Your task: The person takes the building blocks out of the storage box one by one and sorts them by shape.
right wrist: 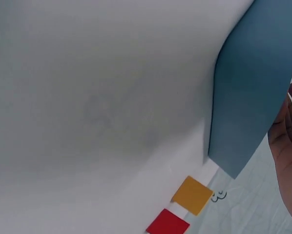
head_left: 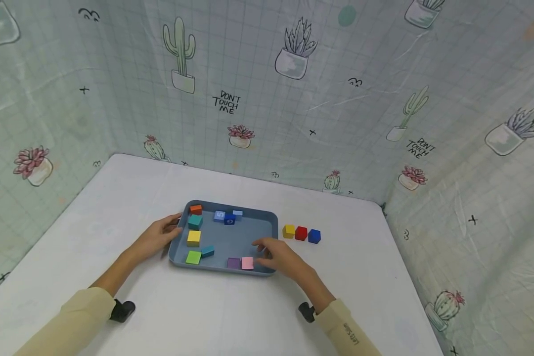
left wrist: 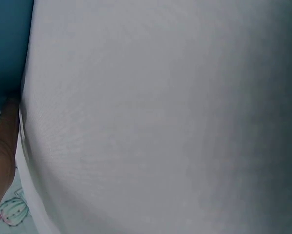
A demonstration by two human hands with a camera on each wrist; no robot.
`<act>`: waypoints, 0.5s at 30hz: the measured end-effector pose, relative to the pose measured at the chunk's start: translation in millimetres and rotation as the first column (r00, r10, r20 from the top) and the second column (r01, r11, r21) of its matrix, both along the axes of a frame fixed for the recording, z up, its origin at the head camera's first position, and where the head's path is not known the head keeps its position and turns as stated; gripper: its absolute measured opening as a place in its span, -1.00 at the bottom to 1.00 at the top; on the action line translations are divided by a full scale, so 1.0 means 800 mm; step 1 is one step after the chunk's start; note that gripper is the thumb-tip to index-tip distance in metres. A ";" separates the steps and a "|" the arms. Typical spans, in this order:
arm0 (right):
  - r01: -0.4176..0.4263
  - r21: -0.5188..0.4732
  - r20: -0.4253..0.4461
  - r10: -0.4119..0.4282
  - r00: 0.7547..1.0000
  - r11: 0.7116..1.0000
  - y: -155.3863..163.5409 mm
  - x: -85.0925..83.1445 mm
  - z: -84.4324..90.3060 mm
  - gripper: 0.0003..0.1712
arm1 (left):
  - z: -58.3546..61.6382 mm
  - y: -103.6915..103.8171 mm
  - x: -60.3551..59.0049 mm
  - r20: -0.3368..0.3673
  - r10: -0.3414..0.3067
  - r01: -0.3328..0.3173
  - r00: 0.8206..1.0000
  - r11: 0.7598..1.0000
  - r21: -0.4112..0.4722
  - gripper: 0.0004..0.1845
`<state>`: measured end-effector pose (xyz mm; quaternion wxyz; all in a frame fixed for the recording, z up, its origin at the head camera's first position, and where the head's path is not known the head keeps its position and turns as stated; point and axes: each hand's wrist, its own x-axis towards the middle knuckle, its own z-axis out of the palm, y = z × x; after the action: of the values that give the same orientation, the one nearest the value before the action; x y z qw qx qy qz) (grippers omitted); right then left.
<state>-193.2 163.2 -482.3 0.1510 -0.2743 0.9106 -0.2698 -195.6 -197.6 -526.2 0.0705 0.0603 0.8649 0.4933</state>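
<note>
a blue-grey tray (head_left: 267, 232) of coloured blocks sits on the white table (head_left: 231, 316), the left hand (head_left: 157, 237) resting loose-fingered at its left rim. the right hand (head_left: 280, 257), fingers relaxed and holding nothing, hovers just right of the pink block (head_left: 247, 263). judged a reach in progress; next comes a pinch on that block.

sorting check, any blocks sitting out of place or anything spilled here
Three blocks, yellow, red and blue, sit in a row on the table right of the tray, outside it. Nothing looks spilled or damaged.
</note>
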 end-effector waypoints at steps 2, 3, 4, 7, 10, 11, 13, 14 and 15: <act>-0.009 0.007 0.003 0.009 1.000 1.000 -0.003 0.001 -0.002 -0.47 | 0.000 0.000 0.000 -0.003 0.001 -0.001 1.000 1.000 -0.001 -0.35; -0.014 0.011 0.006 0.014 1.000 1.000 -0.004 0.002 -0.003 -0.46 | 0.000 0.000 0.000 -0.004 0.001 -0.001 1.000 1.000 0.001 -0.35; -0.016 0.013 0.012 0.015 1.000 1.000 -0.005 0.002 -0.004 -0.45 | 0.000 0.000 0.000 -0.005 0.001 -0.001 1.000 1.000 0.000 -0.35; -0.028 0.027 0.023 0.027 0.999 0.999 -0.006 0.003 -0.007 -0.43 | -0.001 -0.001 0.000 -0.008 0.004 -0.004 1.000 1.000 -0.003 -0.35; -0.041 0.042 0.026 0.040 0.999 0.998 -0.006 0.004 -0.008 -0.42 | -0.002 -0.001 0.000 -0.010 0.002 -0.002 1.000 1.000 -0.001 -0.35; -0.047 0.047 0.021 0.046 0.999 0.998 -0.005 0.004 -0.008 -0.42 | -0.003 -0.001 0.001 -0.011 0.001 -0.001 1.000 1.000 -0.001 -0.35; -0.056 0.049 0.015 0.056 0.998 0.997 -0.005 0.005 -0.009 -0.43 | -0.003 -0.001 0.000 -0.013 0.000 0.000 1.000 1.000 0.002 -0.34; -0.061 0.049 0.012 0.060 0.998 0.997 -0.005 0.005 -0.009 -0.43 | -0.003 -0.001 0.000 -0.014 -0.001 0.001 1.000 1.000 0.004 -0.35; -0.064 0.050 0.009 0.064 0.998 0.997 -0.005 0.005 -0.009 -0.43 | -0.002 -0.001 0.000 -0.014 0.000 0.000 1.000 1.000 0.004 -0.35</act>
<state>-189.3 158.9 -489.4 0.1698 -0.2985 0.9073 -0.2428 -195.2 -198.6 -528.2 0.0641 0.0637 0.8644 0.4946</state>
